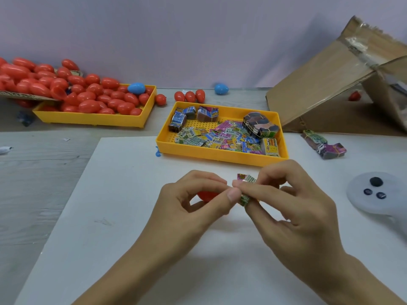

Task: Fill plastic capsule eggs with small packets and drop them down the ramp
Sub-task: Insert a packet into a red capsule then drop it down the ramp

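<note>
Your left hand (191, 203) hides most of the red egg (206, 195); can't tell if it's whole or a half. Packet (246, 190) print is too small to read. Ramp (343, 84) and egg pile (13, 73) are cut off by the frame edges.

Left hand (198, 201), right hand (293, 201) fingertips meeting, both pinching.

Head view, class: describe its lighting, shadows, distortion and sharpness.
Head view: light is soft and even, with only a faint shadow under the hands; wide-angle distortion bends the table edges; the packet tray is fairly sharp, the white controller at right is blurred, and the folded packets between the fingers look slightly soft.
</note>
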Available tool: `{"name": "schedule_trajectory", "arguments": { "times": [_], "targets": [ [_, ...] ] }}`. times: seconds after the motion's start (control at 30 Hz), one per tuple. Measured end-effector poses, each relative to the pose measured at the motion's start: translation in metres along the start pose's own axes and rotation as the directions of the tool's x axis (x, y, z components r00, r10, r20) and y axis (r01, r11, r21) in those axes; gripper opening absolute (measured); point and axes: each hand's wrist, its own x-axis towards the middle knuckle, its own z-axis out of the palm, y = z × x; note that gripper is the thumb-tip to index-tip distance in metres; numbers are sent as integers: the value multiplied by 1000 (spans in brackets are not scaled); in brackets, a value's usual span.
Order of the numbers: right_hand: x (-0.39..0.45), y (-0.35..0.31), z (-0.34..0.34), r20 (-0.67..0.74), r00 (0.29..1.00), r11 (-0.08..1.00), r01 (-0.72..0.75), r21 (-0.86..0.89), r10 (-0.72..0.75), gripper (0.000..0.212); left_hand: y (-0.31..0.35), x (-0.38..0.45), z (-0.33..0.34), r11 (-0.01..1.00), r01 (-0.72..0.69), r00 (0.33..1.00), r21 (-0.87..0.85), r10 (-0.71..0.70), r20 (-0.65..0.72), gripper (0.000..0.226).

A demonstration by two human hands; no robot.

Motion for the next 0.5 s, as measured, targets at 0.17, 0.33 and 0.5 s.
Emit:
{"name": "schedule_trajectory", "arguments": {
  "times": [0.17, 0.33, 0.5],
  "targets": [
    [1, -3, -1, 2, 1000, 999, -23, 26, 23, 23, -3, 1, 1, 998, 18, 1000, -66, -18, -8, 14],
    [3, -2, -2, -21, 998, 998, -59, 17, 60, 15, -2, 4, -3, 994, 66, 998, -92, -67, -10, 18],
    [3, -2, -1, -97, 995, 999, -1, -40, -3, 16, -2, 2, 1, 959, 196, 976, -207, -172, 131, 40]
  ]
}}
